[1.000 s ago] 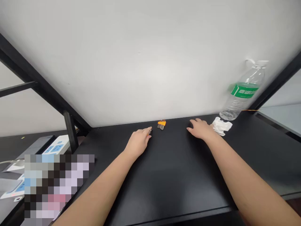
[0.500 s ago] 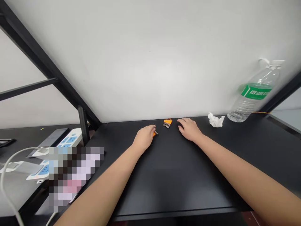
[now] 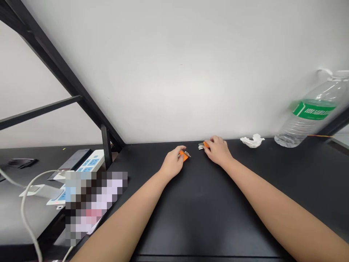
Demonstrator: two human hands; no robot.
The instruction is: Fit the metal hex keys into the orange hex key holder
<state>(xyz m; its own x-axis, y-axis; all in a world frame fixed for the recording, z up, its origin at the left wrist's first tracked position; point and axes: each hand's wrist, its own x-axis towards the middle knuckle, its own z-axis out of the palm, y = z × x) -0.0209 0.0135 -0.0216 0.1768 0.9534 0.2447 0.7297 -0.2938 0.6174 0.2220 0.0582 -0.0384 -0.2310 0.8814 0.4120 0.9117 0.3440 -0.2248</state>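
My left hand (image 3: 172, 163) rests low over the black desktop, fingers closed round a small orange holder (image 3: 184, 155) with thin metal pieces showing at its edges. To its right, my right hand (image 3: 218, 151) pinches a second orange holder (image 3: 206, 145). Several slim metal bits (image 3: 201, 146), which look like screwdriver bits, stick out of that holder toward the left. A short gap separates the two holders. The fingers cover part of each.
A crumpled white tissue (image 3: 252, 141) and a clear plastic bottle with a green label (image 3: 308, 112) stand by the wall on the right. Power strips (image 3: 91, 160), white cables (image 3: 23, 211) and a black metal frame (image 3: 106, 145) occupy the left side. A blurred patch hides something there.
My right hand has closed on the orange bit holder that lay on the desktop. The left hand has turned slightly, showing more of its orange holder. The view has shifted a little.
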